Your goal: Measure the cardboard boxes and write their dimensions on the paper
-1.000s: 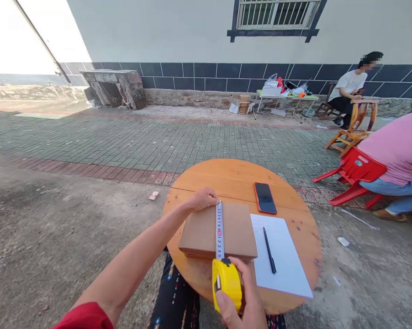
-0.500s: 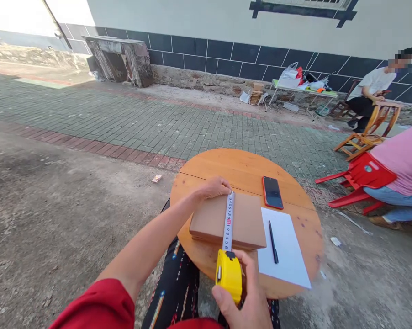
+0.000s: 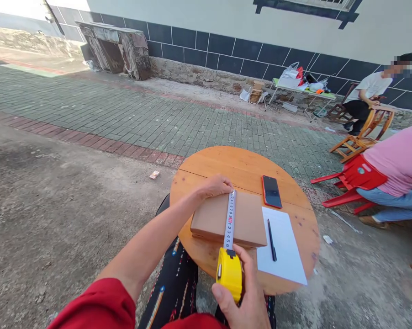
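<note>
A flat brown cardboard box (image 3: 211, 219) lies on a small round wooden table (image 3: 240, 167). Across its top runs the white blade of a tape measure (image 3: 229, 219), from the far edge to the near edge. My left hand (image 3: 214, 186) pinches the blade's end at the box's far edge. My right hand (image 3: 247, 301) is closed round the yellow tape measure case (image 3: 229, 273), just off the box's near edge.
On the table right of the box lie a white sheet of paper (image 3: 284, 251) with a black pen (image 3: 271, 233) and a dark phone in a red case (image 3: 272, 191). A person in pink (image 3: 398, 157) sits on a red chair (image 3: 353, 176) at right. Another person (image 3: 367, 91) sits by a far green table (image 3: 302, 91).
The view has tilted down and shifted a little left. The blade is drawn out slightly further over the box. Both hands keep their hold.
</note>
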`<state>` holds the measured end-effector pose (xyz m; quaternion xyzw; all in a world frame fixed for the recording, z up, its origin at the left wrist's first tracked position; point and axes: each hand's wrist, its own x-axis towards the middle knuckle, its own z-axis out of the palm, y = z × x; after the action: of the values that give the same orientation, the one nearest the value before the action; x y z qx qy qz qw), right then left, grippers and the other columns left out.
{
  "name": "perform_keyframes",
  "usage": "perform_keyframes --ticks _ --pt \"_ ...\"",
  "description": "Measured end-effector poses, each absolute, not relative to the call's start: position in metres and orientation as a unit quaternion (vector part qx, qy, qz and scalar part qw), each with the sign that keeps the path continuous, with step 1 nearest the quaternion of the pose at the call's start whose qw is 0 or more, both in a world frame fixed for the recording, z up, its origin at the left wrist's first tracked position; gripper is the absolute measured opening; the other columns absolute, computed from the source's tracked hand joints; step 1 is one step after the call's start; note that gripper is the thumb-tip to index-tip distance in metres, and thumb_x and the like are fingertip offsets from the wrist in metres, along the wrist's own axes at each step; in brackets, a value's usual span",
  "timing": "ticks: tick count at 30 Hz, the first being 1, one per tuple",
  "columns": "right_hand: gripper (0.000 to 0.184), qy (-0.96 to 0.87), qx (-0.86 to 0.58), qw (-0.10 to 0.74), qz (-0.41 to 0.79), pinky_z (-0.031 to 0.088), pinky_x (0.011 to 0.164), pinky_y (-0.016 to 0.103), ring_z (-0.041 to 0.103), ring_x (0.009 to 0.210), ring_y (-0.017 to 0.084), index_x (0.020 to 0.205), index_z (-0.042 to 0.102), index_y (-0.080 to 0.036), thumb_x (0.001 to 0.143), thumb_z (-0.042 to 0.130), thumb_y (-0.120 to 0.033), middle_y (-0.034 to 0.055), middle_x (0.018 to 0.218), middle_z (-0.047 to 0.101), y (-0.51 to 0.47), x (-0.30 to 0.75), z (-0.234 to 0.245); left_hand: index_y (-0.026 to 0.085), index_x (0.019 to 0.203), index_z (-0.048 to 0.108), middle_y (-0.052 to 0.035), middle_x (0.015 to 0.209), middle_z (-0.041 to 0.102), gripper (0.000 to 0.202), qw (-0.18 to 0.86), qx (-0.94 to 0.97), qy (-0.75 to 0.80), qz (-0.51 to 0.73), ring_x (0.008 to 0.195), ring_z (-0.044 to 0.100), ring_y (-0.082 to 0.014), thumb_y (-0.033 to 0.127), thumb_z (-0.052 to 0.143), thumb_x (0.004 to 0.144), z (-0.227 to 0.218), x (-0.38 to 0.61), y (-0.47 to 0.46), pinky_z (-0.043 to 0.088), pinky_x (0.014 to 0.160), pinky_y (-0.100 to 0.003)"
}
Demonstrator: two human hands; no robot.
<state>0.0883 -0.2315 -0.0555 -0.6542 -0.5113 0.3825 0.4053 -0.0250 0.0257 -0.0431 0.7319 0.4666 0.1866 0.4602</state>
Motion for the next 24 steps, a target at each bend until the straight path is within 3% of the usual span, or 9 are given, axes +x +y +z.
perform_keyframes --ticks 6,19,24 --pt "0.079 -0.519 -0.656 0.402 0.372 0.055 0.061 0.027 0.071 0.083 0.026 0.136 0.046 -0.019 0.077 0.062 -0.069 0.0076 0.094 0.072 -0.2314 0.0892 -0.0571 0.017 0.081 0.074 0.0010 0.075 0.069 0.022 0.457 0.731 0.473 0.185 0.071 0.060 -0.0155 0.029 0.059 0.070 -0.0477 -0.0248 0.0288 0.041 0.059 -0.022" --pt "0.073 -0.519 -0.655 0.408 0.368 0.056 0.065 0.026 0.070 0.090 0.025 0.134 0.047 -0.020 0.077 0.064 -0.062 0.0092 0.109 0.069 -0.2335 0.0902 -0.0635 0.018 0.088 0.074 0.0000 0.082 0.070 0.025 0.483 0.713 0.471 0.190 0.076 0.062 -0.0160 0.033 0.060 0.073 -0.0457 -0.0250 0.0271 0.044 0.062 -0.022" --pt "0.077 -0.513 -0.650 0.414 0.378 0.053 0.056 0.026 0.071 0.081 0.025 0.136 0.045 -0.019 0.077 0.063 -0.065 0.0081 0.093 0.072 -0.2336 0.0904 -0.0642 0.018 0.087 0.074 0.0001 0.080 0.070 0.024 0.483 0.711 0.477 0.185 0.075 0.062 -0.0158 0.031 0.061 0.073 -0.0445 -0.0240 0.0270 0.043 0.061 -0.022"
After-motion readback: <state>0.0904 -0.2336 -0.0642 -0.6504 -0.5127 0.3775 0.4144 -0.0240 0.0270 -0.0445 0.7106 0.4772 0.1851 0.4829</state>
